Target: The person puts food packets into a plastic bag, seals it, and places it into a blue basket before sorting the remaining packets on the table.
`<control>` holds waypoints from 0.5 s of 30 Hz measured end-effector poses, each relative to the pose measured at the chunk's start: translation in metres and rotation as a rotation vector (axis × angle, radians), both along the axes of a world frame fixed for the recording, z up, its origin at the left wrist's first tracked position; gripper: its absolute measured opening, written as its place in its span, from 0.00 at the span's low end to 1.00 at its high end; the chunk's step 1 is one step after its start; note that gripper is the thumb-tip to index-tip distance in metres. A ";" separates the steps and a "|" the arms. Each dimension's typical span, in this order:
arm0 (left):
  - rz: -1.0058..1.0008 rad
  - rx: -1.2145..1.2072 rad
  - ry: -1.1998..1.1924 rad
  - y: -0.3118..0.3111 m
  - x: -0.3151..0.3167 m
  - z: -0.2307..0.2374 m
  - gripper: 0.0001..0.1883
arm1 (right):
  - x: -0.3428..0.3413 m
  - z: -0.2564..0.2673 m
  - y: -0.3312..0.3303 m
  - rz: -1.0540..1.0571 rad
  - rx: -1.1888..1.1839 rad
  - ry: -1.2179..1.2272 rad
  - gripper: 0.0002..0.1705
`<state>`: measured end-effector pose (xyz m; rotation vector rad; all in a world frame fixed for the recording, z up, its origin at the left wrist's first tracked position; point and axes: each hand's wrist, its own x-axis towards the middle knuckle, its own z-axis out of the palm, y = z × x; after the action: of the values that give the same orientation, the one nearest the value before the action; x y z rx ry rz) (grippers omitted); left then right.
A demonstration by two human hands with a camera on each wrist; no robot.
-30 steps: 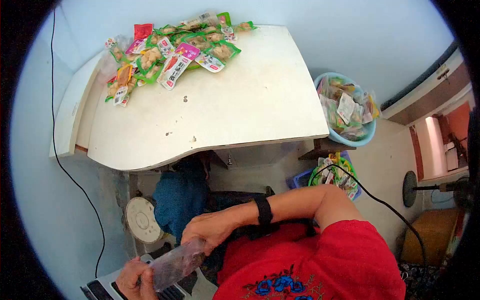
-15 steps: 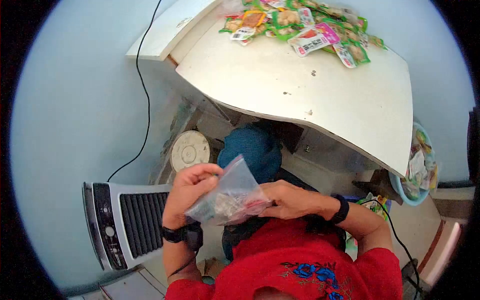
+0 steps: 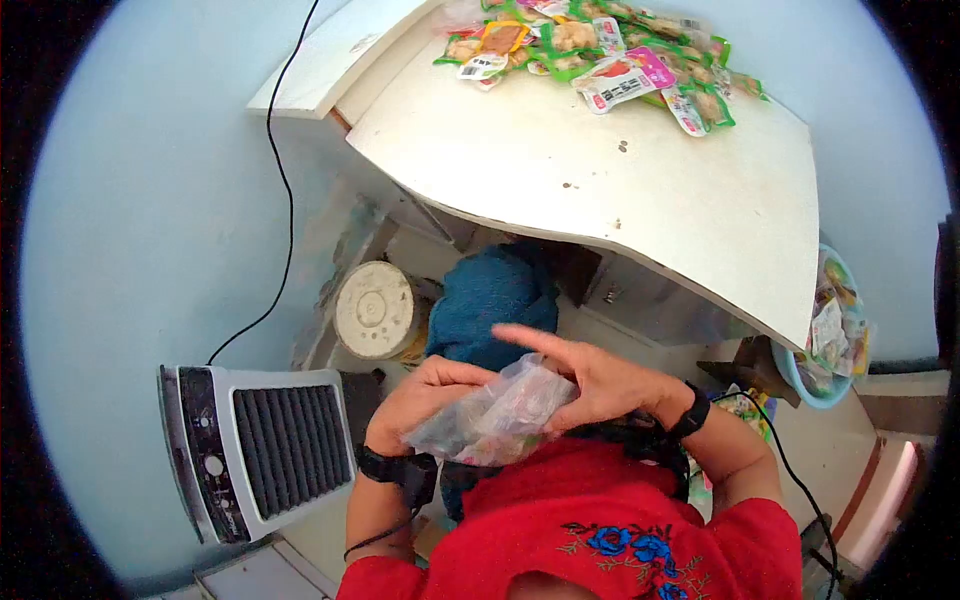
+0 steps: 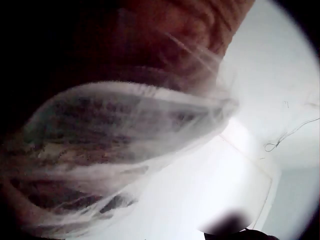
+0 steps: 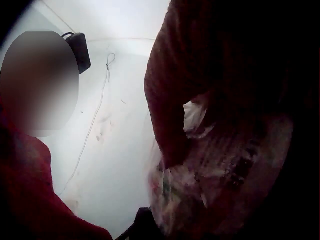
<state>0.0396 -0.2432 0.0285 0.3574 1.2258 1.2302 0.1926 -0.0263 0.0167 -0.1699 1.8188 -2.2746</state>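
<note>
A clear plastic zip bag (image 3: 500, 418) with pale, partly reddish contents is held crumpled in front of the red shirt. My left hand (image 3: 425, 400) grips its left side, fingers bent over the upper edge. At the right side, my right hand (image 3: 612, 382) pinches the bag with its thumb, while the index finger points out straight above it. In the left wrist view the bag (image 4: 115, 125) bulges close below the dark hand. The right wrist view shows the thumb (image 5: 172, 145) pressed onto the printed, wrinkled bag (image 5: 225, 180). What exactly lies inside is blurred.
Packaged snacks (image 3: 610, 60) are heaped at the back of the white table (image 3: 640, 190). A light-blue basin (image 3: 840, 385) of packets stands at right. To the left are a black-and-grey appliance (image 3: 270, 450), a round-lidded bucket (image 3: 375, 312) and a hanging black cable (image 3: 288, 200).
The view has swung left and down, bringing both hands and the appliance into sight. The bag, spread flat half a second ago, is now bunched up, and the right index finger has stretched out.
</note>
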 end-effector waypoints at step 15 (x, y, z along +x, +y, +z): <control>0.139 0.225 -0.081 0.042 0.012 -0.029 0.12 | 0.090 0.045 0.102 -0.785 -0.114 -0.001 0.32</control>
<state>0.0519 -0.2008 -0.0002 0.3878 1.0588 1.4941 0.2830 0.0755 0.0622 0.6410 1.9856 -2.8550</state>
